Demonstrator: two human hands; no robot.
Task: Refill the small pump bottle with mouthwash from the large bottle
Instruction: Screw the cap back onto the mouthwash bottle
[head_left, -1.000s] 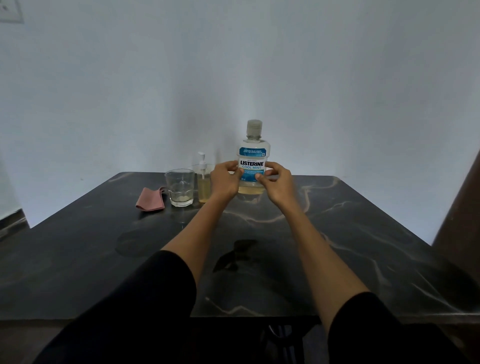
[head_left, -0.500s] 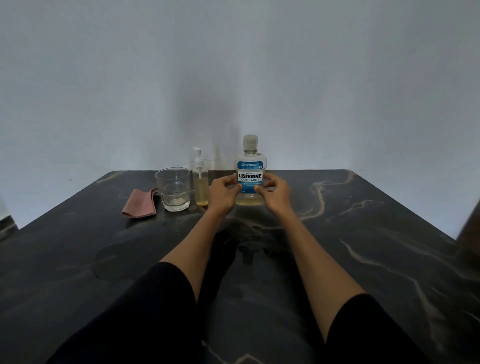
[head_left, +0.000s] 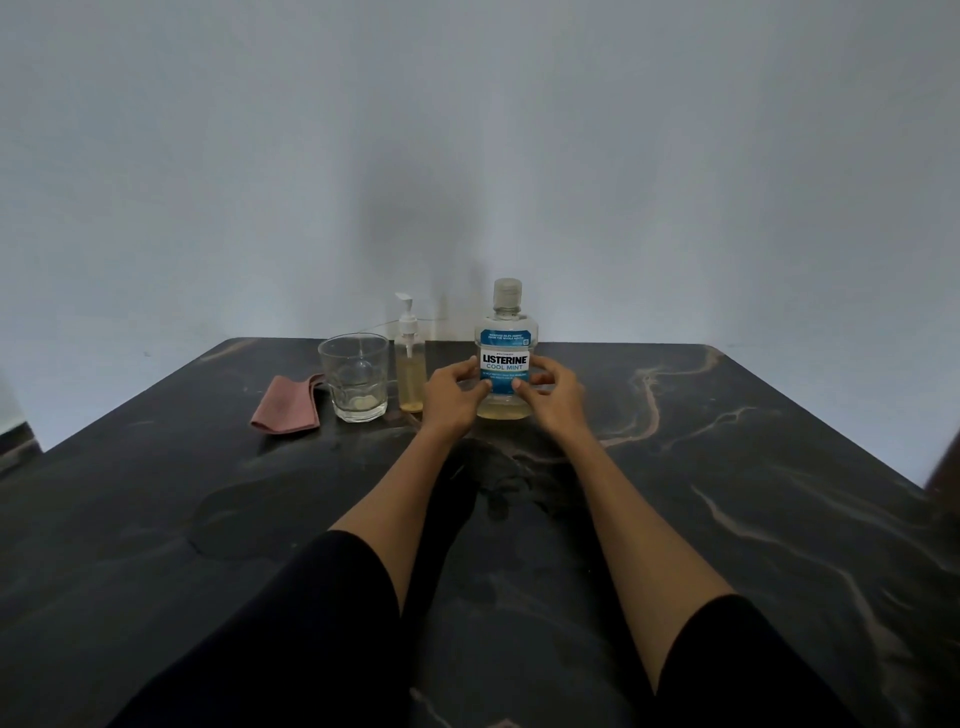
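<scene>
So the worktop (head_left: 727, 493) is a dark, glossy stone-look slab with pale tan veins running through it, shiny enough to show dim reflections. Standing upright on it is the large bottle (head_left: 505, 353): clear plastic, rounded shoulders, a ribbed greyish cap still on, and a blue-and-white label reading LISTERINE COOL MINT. What's inside looks pale yellowish and only shows near the base.

Both hands are on that bottle. The left hand (head_left: 451, 396) wraps the bottle's left side, fingers curled onto the lower part of the label, thumb toward the front. The right hand (head_left: 551, 393) mirrors it on the other side, fingers curled round and fingertips on the label edge. Both forearms reach straight out across the worktop, nearly parallel, bare below black sleeves (head_left: 322, 623) pushed up near the elbows.

Just left of the left hand is the small pump bottle (head_left: 410, 375), a slim clear cylinder with a white pump head and amber liquid filling the lower part. Further left of it sits a chunky clear glass tumbler (head_left: 354, 376) with a faceted base and a bit of pale residue at the bottom. Beyond that lies a folded dusty-pink cloth (head_left: 288, 404), soft and matte, flat on the worktop. Behind everything is a plain pale wall (head_left: 467, 156).
</scene>
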